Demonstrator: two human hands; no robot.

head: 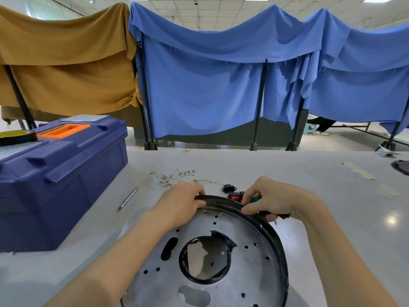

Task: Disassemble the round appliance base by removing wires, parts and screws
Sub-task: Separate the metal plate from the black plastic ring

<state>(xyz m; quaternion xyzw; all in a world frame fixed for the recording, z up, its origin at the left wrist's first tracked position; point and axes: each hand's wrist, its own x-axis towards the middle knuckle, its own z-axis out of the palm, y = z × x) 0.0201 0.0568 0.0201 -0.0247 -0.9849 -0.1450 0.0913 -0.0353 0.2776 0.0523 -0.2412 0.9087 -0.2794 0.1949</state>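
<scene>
The round appliance base (241, 269) is a grey metal disc with a black rim, several small holes and a large ragged centre opening. It stands tilted toward me on the table. My left hand (180, 202) grips the far rim at the upper left. My right hand (272, 199) pinches the rim at the upper right while it holds a tool with a teal and black handle (256, 198). Beyond the rim lie a black socket part (228, 188), a black switch with a red rocker (235, 196) and a tangle of pale wires with metal terminals (174, 177).
A blue toolbox (62, 173) with an orange handle fills the left side, with a tape roll (16, 136) on its lid. A thin metal rod (128, 199) lies beside it. A dark round object (404, 167) sits at the right table edge. Cloth-draped screens stand behind.
</scene>
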